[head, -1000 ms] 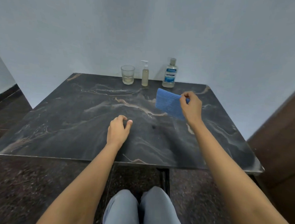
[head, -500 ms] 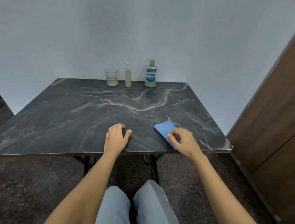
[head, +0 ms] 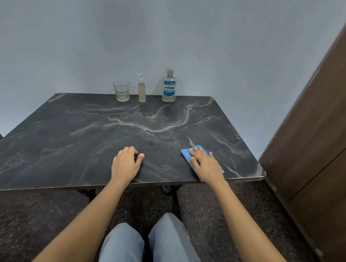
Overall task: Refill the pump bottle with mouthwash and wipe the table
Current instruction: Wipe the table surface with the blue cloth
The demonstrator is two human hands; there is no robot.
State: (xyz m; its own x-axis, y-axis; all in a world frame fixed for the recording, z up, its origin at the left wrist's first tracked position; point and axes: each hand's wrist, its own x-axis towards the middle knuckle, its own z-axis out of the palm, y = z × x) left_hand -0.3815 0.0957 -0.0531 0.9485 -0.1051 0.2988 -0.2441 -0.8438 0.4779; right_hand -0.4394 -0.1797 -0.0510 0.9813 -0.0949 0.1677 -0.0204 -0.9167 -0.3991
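A dark marble-patterned table [head: 88, 139] fills the middle of the view. At its far edge stand a pump bottle [head: 141, 91] with pale liquid and a mouthwash bottle [head: 169, 87] with a blue label. A blue cloth [head: 187, 152] lies near the table's front right corner. My right hand [head: 205, 166] lies flat on the cloth with straight fingers and covers most of it. My left hand [head: 126, 164] rests on the table near the front edge, fingers curled under, holding nothing.
A drinking glass [head: 121, 90] with a little liquid stands left of the pump bottle. A brown wooden door [head: 316, 137] is close on the right. A pale wall runs behind the table. My knees show below the front edge.
My right hand brought the cloth down from mid-air at the far right to the front right of the table and now lies flat on it. The left hand stayed put.
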